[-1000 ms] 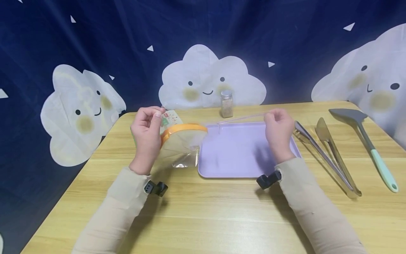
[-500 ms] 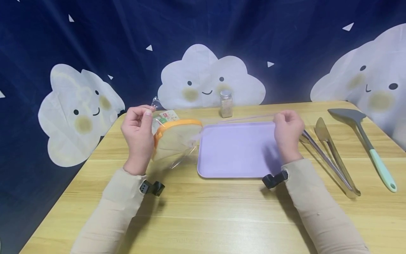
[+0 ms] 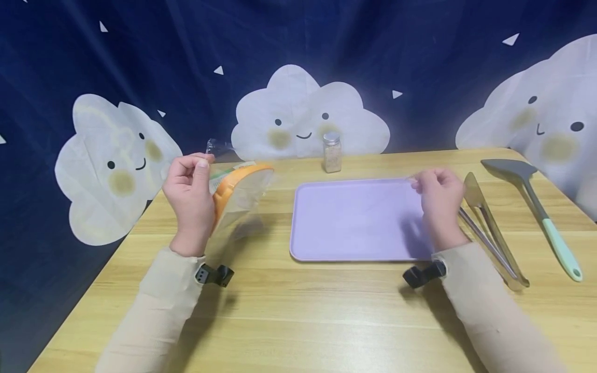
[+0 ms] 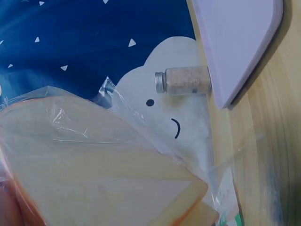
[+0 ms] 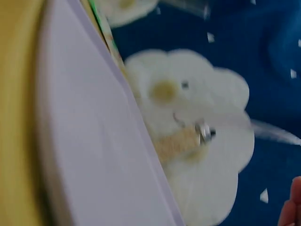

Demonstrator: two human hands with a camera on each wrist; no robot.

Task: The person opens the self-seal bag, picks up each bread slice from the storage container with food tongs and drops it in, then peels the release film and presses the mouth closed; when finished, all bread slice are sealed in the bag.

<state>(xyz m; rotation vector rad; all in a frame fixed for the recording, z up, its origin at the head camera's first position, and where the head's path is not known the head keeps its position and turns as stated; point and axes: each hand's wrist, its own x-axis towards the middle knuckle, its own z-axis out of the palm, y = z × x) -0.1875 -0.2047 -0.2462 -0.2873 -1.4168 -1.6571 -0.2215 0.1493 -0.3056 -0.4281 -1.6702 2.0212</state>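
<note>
On the left, my left hand (image 3: 191, 197) pinches the top of a clear plastic bag (image 3: 223, 150) between thumb and fingers. Inside the bag are pale slices of bread (image 4: 94, 155) with an orange crust, hanging tilted beside the hand. My right hand (image 3: 440, 204) is raised over the right end of a lilac tray (image 3: 354, 223). Its thumb and fingertips are pinched together at a thin wisp of clear plastic. In the right wrist view this clear plastic strip (image 5: 277, 132) stretches toward the fingers, blurred.
A small glass jar (image 3: 332, 155) with a metal lid stands behind the tray. Metal tongs (image 3: 496, 223) and a spatula (image 3: 557, 246) with a mint handle lie on the right. A printed card (image 4: 229, 197) lies partly hidden behind the bag. A cloud-patterned curtain hangs beyond the table.
My hands have moved apart, left hand leftward with the bag and right hand rightward. The bread has swung left, away from the tray. The taut strand between the hands no longer shows in the head view.
</note>
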